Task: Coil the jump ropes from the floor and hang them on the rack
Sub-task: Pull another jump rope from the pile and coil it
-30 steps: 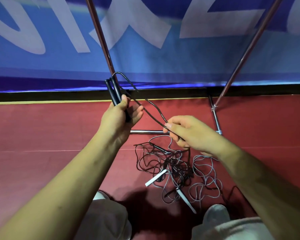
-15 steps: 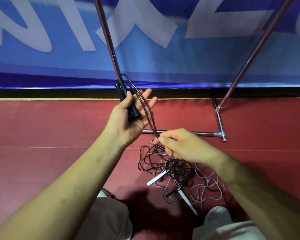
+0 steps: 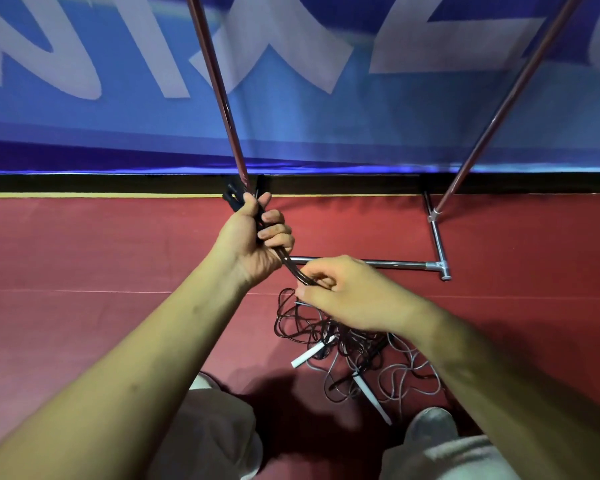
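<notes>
Head cam: half a sec ago the L hand had its fingers spread. Now they are curled tight round the black handles and the black rope. The R hand has come up closer to the L one, so only a short bit of rope shows btw them. The loop that stuck up over the handles no longer shows.

The R hand pinches the rope strands w/ thumb and fingers, just below and to the right of the L hand. The handle tops poke out above the L fist, right in front of the foot of the rack's L pole. The R pole leans up, well off to the right. The rack's silver base bar lies on the floor just behind the R hand and ends in a corner joint on the right.

The other ropes lie in a tangled pile on the red floor. It sits under the R hand and wrist, btw the base bar and the feet. Two white handles stick out of it, near the R shoe. Grey loops spread out on the pile's right side.

There is lots of open red floor to the left of the L arm. At the floor's back edge come a yellow line, a black strip, then the blue banner.
</notes>
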`<state>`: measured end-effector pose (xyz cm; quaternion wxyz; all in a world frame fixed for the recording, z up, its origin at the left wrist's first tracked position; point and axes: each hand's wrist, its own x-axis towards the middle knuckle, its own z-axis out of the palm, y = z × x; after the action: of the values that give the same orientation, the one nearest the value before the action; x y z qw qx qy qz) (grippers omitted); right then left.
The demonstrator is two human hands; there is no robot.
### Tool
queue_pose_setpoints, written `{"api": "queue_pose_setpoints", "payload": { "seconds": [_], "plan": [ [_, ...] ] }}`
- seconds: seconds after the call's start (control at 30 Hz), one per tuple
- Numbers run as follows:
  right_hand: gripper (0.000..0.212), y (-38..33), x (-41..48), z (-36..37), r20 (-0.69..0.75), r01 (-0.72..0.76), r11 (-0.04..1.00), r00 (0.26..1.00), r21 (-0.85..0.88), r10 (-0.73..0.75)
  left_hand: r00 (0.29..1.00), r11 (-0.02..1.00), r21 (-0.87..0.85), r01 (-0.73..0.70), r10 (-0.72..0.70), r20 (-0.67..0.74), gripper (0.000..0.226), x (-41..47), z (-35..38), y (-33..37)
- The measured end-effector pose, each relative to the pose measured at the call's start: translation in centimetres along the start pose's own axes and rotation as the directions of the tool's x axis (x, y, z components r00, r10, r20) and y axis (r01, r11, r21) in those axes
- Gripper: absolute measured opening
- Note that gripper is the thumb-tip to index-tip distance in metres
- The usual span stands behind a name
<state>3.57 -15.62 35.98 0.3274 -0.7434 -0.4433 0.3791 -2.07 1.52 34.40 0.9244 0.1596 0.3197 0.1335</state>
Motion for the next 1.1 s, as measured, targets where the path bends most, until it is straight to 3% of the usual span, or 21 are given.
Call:
{"api": "queue_pose_setpoints", "payload": {
  "seconds": [0.1, 0.2, 0.33, 0.4, 0.5, 0.63, 0.77, 0.87, 1.0, 1.1],
  "plan": [
    [0.003, 0.0, -0.2, 0.1, 0.078, -0.034, 0.996, 0.997, 0.082, 0.027, 0.998, 0.996, 0.068, -0.06, 0.062, -0.024, 0.036, 0.4, 0.0, 0.5],
    [0.004, -0.4, -0.3, -0.3, 0.11, -0.077, 0.984, 0.992, 0.163, 0.059, 0.989, 0.989, 0.095, -0.116, 0.124, -0.085, 0.029, 0.6, 0.0, 1.2],
    [0.007, -1.6, -0.7, -1.1, 0.183, -0.129, 0.9, 0.981, 0.415, 0.056, 0.968, 0.993, 0.024, -0.119, 0.121, -0.22, 0.035, 0.6, -1.4, 2.8],
    [0.011, -1.8, -0.9, -1.7, 0.174, -0.103, 0.908, 0.984, 0.407, 0.033, 0.953, 0.989, 0.071, -0.129, 0.143, -0.269, 0.035, 0.6, -1.7, 3.2],
    [0.01, -2.0, -0.9, -2.2, 0.092, 0.005, 0.955, 0.995, 0.298, -0.034, 0.925, 0.945, 0.294, -0.144, 0.234, -0.299, 0.025, 0.3, -1.3, 2.6],
    [0.005, -2.5, -0.9, -2.9, -0.033, 0.099, 0.954, 0.995, 0.282, -0.094, 0.925, 0.748, 0.649, -0.141, 0.333, -0.182, 0.013, -0.4, -0.7, 1.1],
    [0.01, -2.3, -0.7, -4.7, -0.215, 0.157, 0.959, 0.971, 0.234, -0.106, 0.983, 0.597, 0.802, 0.004, 0.145, -0.114, 0.012, -1.2, -0.7, -0.7],
    [0.007, -1.5, -0.7, -6.1, -0.287, 0.134, 0.961, 0.956, 0.241, -0.061, 0.999, 0.526, 0.85, -0.037, 0.025, 0.028, 0.022, -1.4, -0.8, -1.6],
    [0.008, -0.5, -1.0, -7.2, -0.333, 0.133, 0.974, 0.941, 0.182, -0.066, 0.987, 0.464, 0.878, -0.114, -0.051, 0.155, 0.024, -1.6, -0.5, -2.2],
    [0.006, -0.3, -1.3, -7.8, -0.378, 0.101, 0.995, 0.921, -0.016, -0.1, 0.937, 0.371, 0.925, -0.086, -0.284, 0.201, 0.026, -2.6, -0.2, -2.5]
  ]
}}
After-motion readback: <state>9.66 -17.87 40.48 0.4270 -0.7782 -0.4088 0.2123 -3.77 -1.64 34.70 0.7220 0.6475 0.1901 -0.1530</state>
